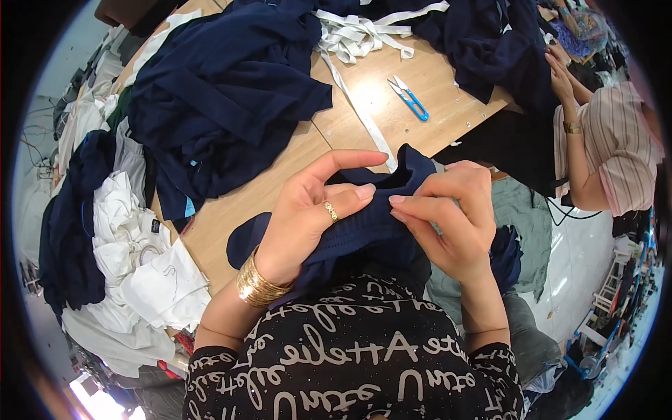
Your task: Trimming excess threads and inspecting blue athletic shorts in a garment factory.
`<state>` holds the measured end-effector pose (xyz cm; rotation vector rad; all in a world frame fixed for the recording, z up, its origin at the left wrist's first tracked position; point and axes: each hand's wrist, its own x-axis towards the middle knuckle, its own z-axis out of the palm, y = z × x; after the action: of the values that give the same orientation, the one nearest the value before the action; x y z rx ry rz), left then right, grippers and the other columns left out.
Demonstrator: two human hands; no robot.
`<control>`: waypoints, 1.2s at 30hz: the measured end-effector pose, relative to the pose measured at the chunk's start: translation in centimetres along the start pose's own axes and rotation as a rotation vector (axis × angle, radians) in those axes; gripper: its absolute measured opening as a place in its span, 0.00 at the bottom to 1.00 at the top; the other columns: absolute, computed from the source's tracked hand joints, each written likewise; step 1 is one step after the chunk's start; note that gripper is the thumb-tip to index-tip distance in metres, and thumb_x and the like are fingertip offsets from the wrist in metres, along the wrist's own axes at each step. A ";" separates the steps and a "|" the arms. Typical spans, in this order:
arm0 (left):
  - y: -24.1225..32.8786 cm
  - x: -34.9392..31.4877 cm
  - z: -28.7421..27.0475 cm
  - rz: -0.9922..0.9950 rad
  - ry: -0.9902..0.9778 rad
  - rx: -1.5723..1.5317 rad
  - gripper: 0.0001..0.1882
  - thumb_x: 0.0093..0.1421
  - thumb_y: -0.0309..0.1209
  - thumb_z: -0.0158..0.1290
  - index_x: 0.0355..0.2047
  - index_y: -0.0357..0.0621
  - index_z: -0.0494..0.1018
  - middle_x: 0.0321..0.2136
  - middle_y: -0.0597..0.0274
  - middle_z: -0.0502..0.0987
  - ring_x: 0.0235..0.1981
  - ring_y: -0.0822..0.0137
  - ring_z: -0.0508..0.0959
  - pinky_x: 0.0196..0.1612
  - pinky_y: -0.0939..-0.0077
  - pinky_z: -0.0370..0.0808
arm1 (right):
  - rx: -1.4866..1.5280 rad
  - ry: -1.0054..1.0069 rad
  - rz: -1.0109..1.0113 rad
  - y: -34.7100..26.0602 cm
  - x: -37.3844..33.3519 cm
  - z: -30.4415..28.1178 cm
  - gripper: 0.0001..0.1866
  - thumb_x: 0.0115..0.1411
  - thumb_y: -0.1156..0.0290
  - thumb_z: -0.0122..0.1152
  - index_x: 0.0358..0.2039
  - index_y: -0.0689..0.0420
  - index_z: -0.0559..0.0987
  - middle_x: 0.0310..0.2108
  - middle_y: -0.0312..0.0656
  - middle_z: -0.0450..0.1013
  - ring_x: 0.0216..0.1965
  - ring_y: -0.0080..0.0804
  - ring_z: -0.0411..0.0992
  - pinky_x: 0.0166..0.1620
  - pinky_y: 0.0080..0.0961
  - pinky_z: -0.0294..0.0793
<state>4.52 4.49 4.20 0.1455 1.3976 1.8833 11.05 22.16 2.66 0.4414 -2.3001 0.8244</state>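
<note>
A navy garment [357,238] is bunched in front of my body, with a folded, open edge raised at its top. My left hand [304,203], wearing a gold ring and bracelets, grips it with the thumb on the cloth and the index finger stretched over the fold. The left hand's other fingers are hidden. Beside it, my right hand [455,213] pinches the garment near that fold between thumb and fingertips. Whether something thin sits in that pinch is too small to tell. A white tape [360,112] runs across the table to the garment's far side.
Blue thread snips [411,98] lie on the wooden table [434,73]. More navy garments [224,91] cover the left, and a heap of white tape [357,35] sits at the back. White cloth [133,238] is piled at far left. At right, a co-worker's arm [577,140] handles dark fabric.
</note>
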 end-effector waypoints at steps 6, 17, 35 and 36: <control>-0.3 -0.1 -0.1 0.019 0.010 0.029 0.18 0.56 0.25 0.50 0.48 0.38 0.67 0.36 0.66 0.75 0.32 0.84 0.72 0.38 0.88 0.67 | 0.117 0.026 0.191 -0.6 -0.6 0.9 0.10 0.40 0.75 0.66 0.25 0.53 0.75 0.27 0.34 0.67 0.28 0.31 0.64 0.34 0.25 0.60; -0.6 0.1 -0.5 -0.003 0.019 -0.082 0.19 0.56 0.23 0.49 0.49 0.38 0.66 0.33 0.66 0.75 0.33 0.82 0.73 0.39 0.89 0.68 | 0.587 -0.050 0.513 -0.3 -0.9 1.4 0.04 0.53 0.76 0.56 0.29 0.60 0.71 0.30 0.39 0.64 0.34 0.29 0.64 0.41 0.20 0.61; -3.6 0.8 -2.3 -0.035 0.095 0.091 0.17 0.59 0.27 0.47 0.49 0.40 0.65 0.35 0.67 0.74 0.35 0.82 0.71 0.43 0.87 0.65 | -0.531 -0.149 0.345 19.9 -2.7 10.6 0.15 0.51 0.63 0.58 0.37 0.57 0.72 0.37 0.42 0.67 0.40 0.41 0.66 0.40 0.36 0.67; -4.7 1.0 -3.1 -0.082 0.087 -0.026 0.17 0.60 0.29 0.47 0.49 0.40 0.66 0.36 0.66 0.75 0.37 0.80 0.72 0.44 0.86 0.65 | -0.608 -0.260 0.356 20.0 -2.3 11.5 0.15 0.50 0.63 0.59 0.36 0.58 0.72 0.35 0.42 0.67 0.40 0.40 0.66 0.39 0.36 0.68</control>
<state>4.63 3.21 -1.38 -0.0072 1.4151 1.8585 -2.50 29.70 -14.52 -0.1473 -2.7591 0.1883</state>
